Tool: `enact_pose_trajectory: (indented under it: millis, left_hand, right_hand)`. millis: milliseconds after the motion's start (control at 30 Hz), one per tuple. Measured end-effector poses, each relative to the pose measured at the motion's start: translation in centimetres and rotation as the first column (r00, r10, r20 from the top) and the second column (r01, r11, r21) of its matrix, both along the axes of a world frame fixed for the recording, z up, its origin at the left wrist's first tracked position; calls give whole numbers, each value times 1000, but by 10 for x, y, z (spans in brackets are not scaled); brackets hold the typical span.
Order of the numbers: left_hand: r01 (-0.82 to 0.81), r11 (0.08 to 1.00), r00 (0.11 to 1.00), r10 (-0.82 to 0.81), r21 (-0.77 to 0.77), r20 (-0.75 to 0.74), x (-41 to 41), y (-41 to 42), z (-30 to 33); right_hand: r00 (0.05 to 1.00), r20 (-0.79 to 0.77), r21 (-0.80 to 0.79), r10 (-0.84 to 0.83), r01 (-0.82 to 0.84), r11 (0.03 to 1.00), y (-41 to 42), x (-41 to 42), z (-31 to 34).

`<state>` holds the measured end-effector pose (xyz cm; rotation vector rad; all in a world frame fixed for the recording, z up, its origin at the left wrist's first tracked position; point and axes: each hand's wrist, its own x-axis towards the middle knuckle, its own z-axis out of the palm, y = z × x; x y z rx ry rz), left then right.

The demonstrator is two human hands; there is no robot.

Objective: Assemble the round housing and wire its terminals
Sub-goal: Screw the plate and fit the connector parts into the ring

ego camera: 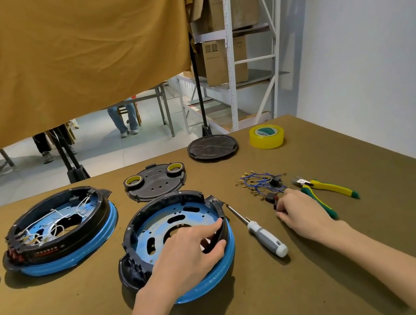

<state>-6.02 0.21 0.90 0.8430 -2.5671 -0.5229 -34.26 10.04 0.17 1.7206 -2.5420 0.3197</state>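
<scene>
Wiring is just starting: your left hand [189,253] pinches the black rim of the empty round housing [176,241] at centre surface, while your right hand [301,210] closes its fingers on a small switch [272,197] by the blue wire bundle [258,182]. Next, carry it over the screwdriver [259,228]; the pliers [324,190] lie close, with open room nearer you.

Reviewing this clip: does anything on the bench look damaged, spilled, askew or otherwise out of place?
Nothing stands out. The open housing sits flat under the left hand; the right hand rests by the blue wire bundle. Screwdriver, pliers and tape roll lie loosely but intact.
</scene>
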Motion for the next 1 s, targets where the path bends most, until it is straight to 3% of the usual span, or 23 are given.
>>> enact_pose_trajectory:
  millis: [33,100,200,300,433,600,767,1000]
  left_hand:
    - [14,1000,1000,-14,5,-6,2,0,1]
    - [37,999,999,-37,19,-16,5,-1,3]
    - [47,998,999,-46,42,-27,5,-2,6]
    - [33,999,999,-32,26,-37,7,-1,6]
    - [28,1000,999,-29,-5,-41,10,0,6]
    - [24,999,999,-25,-22,-47,9,-1,4]
    - [16,1000,999,-17,-26,-48,9,-2,2]
    - [9,999,999,-10,-31,-42,10,-1,3]
  right_hand:
    - [1000,16,-5,7,-7,1000,0,1,1]
    - [981,193,-91,23,-5,996,-2,6,6]
    - [828,536,-279,163,-8,960,-9,26,18]
    - [688,654,-369,314,-71,927,-17,49,29]
    - [608,690,-346,393,-199,917,-28,69,36]
    - [729,552,-247,405,-321,914,-36,76,42]
    - [763,491,-192,420,-376,907,-42,78,50]
    - [707,626,-15,329,-411,912,-54,76,68]
